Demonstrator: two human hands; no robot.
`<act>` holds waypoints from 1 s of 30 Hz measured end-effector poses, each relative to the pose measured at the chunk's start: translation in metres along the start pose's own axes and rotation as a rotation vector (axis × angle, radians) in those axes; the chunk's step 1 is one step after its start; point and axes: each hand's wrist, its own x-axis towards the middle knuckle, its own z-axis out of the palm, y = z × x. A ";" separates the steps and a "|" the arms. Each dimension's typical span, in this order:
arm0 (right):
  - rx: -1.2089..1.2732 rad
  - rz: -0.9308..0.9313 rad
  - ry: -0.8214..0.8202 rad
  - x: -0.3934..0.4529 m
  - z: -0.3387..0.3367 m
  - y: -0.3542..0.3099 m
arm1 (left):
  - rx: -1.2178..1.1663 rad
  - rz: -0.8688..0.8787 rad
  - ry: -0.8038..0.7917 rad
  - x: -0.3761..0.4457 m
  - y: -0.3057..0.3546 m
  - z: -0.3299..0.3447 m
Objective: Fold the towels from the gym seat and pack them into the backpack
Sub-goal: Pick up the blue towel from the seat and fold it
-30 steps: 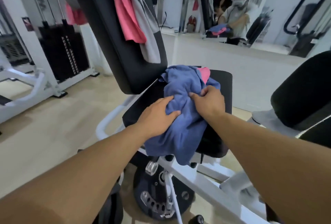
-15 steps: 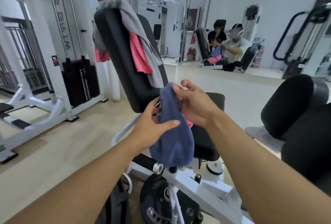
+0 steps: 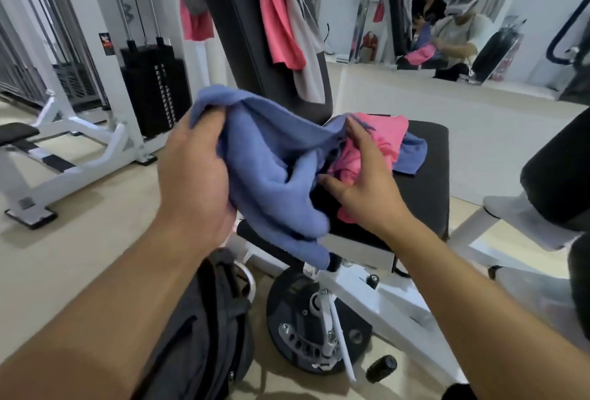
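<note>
My left hand (image 3: 194, 172) grips one end of a crumpled blue towel (image 3: 268, 176) and holds it up in front of the black gym seat (image 3: 424, 182). My right hand (image 3: 364, 179) holds the towel's far edge between fingers and thumb, just above a pink towel (image 3: 380, 141) lying on the seat. A second blue towel (image 3: 412, 153) lies under the pink one. A pink towel (image 3: 277, 22) and a grey towel (image 3: 303, 48) hang over the black backrest (image 3: 242, 32). The dark grey backpack (image 3: 204, 326) stands on the floor below my left forearm.
The seat's white frame and round black base (image 3: 319, 329) stand right of the backpack. A weight stack machine (image 3: 150, 89) is at the left. A black padded roller (image 3: 562, 169) sits at the right. A wall mirror (image 3: 447, 16) behind reflects a person.
The blue towel has been spread wider between my hands. My left hand moved left and up with its end, and the pink towel on the seat is now uncovered.
</note>
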 end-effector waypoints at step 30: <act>-0.032 0.029 -0.690 -0.075 0.060 -0.059 | 0.580 -0.195 -0.340 -0.040 -0.063 -0.126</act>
